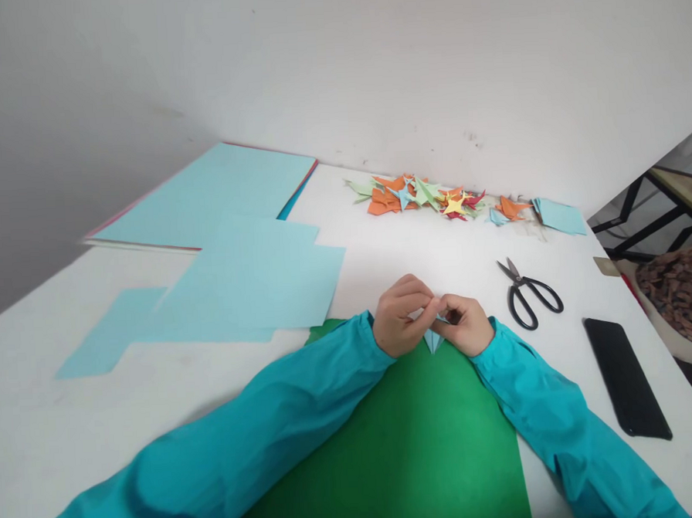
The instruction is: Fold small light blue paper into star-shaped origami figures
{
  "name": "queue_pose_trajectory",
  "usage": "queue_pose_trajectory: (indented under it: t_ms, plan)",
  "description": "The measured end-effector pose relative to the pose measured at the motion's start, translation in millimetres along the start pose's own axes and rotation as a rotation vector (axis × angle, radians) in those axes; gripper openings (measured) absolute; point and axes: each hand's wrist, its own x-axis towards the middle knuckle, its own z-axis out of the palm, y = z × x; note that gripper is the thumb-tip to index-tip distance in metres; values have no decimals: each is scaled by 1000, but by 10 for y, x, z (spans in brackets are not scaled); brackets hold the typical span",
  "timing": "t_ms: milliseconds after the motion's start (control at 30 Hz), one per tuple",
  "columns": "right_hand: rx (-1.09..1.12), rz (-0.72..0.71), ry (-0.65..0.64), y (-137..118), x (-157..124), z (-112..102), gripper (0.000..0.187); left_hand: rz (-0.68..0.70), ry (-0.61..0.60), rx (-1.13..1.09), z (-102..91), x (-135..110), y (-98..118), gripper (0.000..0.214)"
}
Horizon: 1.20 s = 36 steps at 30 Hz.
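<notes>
Craft workspace — scissors, folded paper figures

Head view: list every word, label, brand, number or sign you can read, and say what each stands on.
No readable text anywhere.
The folded blue paper, green sheet, scissors and black phone show no lettering I can make out.
Small marks on the wall look like scuffs, not writing.

A plain white wall rises behind the far edge of a white table, with a few small scuffs and dark specks low down on it. Soft light leaves the wall greyer on the left. At far right, past the table's edge, stands 1 piece of furniture with a black frame and a wood-toned top; brown patterned fabric lies nearer.
</notes>
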Motion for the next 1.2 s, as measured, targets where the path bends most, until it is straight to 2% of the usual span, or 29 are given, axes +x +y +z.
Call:
queue_pose_trajectory:
  t_ms: [167, 300, 400, 500, 667, 833, 1067, 1200]
  plan:
    - [104, 59, 34, -15, 16, -20, 20, -158, 4, -65, -27, -21, -20, 22]
    - [251, 95, 36, -58, 37, -41, 24, -138, -79, -91, -36, -20, -13, 11]
    - [335, 110, 33, -87, 47, -46, 26, -116, -72, -63, -8, -29, -30, 8]
    - [322, 103, 39, -105, 46, -45, 25, -140, -53, -50, 25, -44, -65, 2]
    - [199, 58, 50, -96, 34, -43, 24, -172, -44, -47, 29, -47, -85, 13]
    - [98, 41, -19, -59, 11, -31, 20, -194, -63, -55, 3, -25, -60, 27]
    - [170, 115, -10, -61, 13, -31, 21, -199, -96, -197, -35, -15, -34, 33]
    - [258, 71, 7, -97, 26, -38, 23, -173, -125, -183, -26, -11, -16, 17]
